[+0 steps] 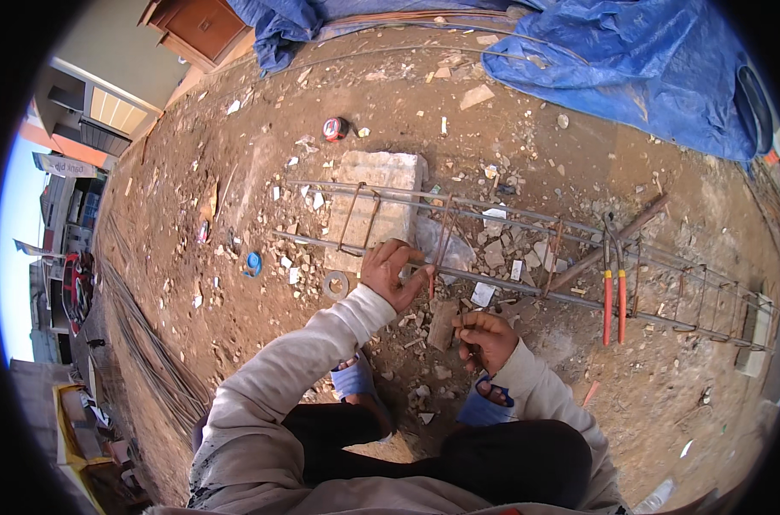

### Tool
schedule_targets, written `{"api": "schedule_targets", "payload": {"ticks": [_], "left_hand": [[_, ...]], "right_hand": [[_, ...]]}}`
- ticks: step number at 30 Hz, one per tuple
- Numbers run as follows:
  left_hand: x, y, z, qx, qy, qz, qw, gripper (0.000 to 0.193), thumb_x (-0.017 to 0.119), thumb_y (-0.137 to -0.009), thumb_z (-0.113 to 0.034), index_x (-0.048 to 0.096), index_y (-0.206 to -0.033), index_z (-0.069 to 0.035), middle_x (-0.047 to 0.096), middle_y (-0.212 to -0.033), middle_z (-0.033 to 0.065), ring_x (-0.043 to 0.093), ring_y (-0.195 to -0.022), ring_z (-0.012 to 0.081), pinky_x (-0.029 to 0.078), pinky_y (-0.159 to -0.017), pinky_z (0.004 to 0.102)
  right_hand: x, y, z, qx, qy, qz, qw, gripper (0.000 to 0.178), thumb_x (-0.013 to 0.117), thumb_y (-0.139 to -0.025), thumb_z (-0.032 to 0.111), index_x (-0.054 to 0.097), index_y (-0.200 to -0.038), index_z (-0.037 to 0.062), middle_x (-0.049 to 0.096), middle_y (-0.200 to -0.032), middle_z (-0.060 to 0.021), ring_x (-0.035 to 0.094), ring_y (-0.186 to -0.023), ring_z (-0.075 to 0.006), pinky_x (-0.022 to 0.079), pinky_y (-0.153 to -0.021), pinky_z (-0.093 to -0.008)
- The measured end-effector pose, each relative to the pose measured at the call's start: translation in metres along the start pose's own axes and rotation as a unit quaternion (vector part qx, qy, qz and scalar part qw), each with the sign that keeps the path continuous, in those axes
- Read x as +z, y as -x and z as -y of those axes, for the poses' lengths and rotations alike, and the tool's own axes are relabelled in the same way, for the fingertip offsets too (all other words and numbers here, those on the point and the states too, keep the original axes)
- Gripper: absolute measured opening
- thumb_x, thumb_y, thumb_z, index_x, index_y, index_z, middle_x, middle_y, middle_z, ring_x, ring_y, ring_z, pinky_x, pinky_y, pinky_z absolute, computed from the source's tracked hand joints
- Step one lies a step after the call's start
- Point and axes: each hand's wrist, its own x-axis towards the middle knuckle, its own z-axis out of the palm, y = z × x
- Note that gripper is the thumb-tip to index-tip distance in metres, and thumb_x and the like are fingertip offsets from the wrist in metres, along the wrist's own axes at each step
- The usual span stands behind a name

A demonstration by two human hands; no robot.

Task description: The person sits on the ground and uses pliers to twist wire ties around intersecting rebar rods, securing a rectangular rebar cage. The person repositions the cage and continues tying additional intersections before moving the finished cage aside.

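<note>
A long rebar cage [510,286] of thin steel bars with square stirrups lies across the ground in front of me. Its left end rests over a pale concrete block [377,172]. My left hand [394,273] is closed around the near bar, thumb and fingers together beside a rusty stirrup [442,232]. Lower and to the right, my right hand [486,340] is held in a pinch, apart from the cage. Whatever is between its fingers is too small and dark to name. Red-handled pincers [622,305] hang or lean across the cage on the right.
Beside my right hand lies a small block [442,324]. A tape measure [335,129], a blue ring [253,264] and a grey ring [336,285] lie among rubble. Blue tarp [630,69] covers the far right. Long rods [154,343] run along the left.
</note>
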Motion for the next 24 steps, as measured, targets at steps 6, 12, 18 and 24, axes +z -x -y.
{"api": "schedule_targets", "payload": {"ticks": [6,12,18,24], "left_hand": [[0.03,-0.012,0.001,-0.16,0.084,0.093,0.979,0.021,0.062,-0.08,-0.028,0.058,-0.079,-0.007,0.061,-0.08,0.0113,0.058,-0.078,0.0321,0.04,-0.081,0.0414],[0.045,-0.007,-0.005,-0.123,0.044,-0.009,0.991,0.017,0.06,-0.081,-0.017,0.056,-0.08,-0.001,0.06,-0.075,0.0177,0.057,-0.07,0.0392,0.045,-0.065,0.0459],[0.038,-0.005,-0.007,-0.169,0.095,0.018,0.981,0.017,0.063,-0.081,-0.016,0.058,-0.086,-0.001,0.061,-0.077,0.015,0.062,-0.073,0.0317,0.048,-0.068,0.038],[0.035,-0.01,-0.007,-0.13,0.245,-0.004,0.961,0.021,0.066,-0.08,-0.014,0.061,-0.096,-0.002,0.06,-0.082,0.0063,0.061,-0.08,0.0211,0.048,-0.075,0.0319]], "right_hand": [[-0.003,-0.071,-0.035,-0.174,-0.11,-0.083,0.975,0.018,0.056,-0.087,0.008,0.057,-0.105,0.0055,0.053,-0.071,-0.0012,0.049,-0.052,-0.0078,0.035,-0.038,-0.0226],[0.0,-0.1,-0.029,-0.171,-0.135,-0.076,0.973,0.02,0.056,-0.088,0.009,0.059,-0.106,0.0026,0.058,-0.076,-0.0025,0.053,-0.058,-0.0098,0.04,-0.042,-0.0234],[0.003,-0.115,-0.028,-0.26,-0.099,-0.075,0.957,0.029,0.061,-0.084,0.008,0.059,-0.112,0.0013,0.063,-0.087,-0.006,0.058,-0.067,-0.0129,0.045,-0.048,-0.0255],[-0.01,-0.128,-0.017,-0.277,-0.132,0.056,0.95,0.031,0.063,-0.082,0.007,0.058,-0.112,-0.0008,0.062,-0.089,-0.0075,0.059,-0.068,-0.0145,0.048,-0.052,-0.0272]]}}
